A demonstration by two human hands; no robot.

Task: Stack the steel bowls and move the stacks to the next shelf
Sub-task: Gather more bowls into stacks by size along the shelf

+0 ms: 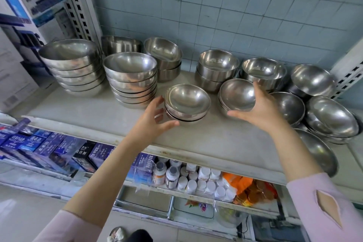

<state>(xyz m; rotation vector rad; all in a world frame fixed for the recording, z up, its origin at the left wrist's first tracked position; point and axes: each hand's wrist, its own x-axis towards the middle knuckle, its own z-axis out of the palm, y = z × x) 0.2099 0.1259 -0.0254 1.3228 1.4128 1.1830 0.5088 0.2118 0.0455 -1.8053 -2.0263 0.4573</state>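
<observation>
While my right hand (pixel 262 109) clasps the low pile (pixel 237 94) of bowls, fingers (pixel 255 87) hooked over its far rim and thumb at the near edge, my left hand (pixel 155 117) is released. Its fingers (pixel 157 102) are spread and the thumb reaches along the front base of the small stack (pixel 187 104) just to their right; whether it touches the steel I cannot tell. Both piles sit on the shelf (pixel 196 139) between my two hands, with taller stacks (pixel 130 80) beyond the left fingers and loose bowls (pixel 332 116) past the right ones. I judge this to be the stacking step, merging these two low piles. The next move calls for lifting what the right fingers hold, carrying it towards the left fingers, centring it over the small stack and lowering it level, while the left hand steadies that stack against sliding.
</observation>
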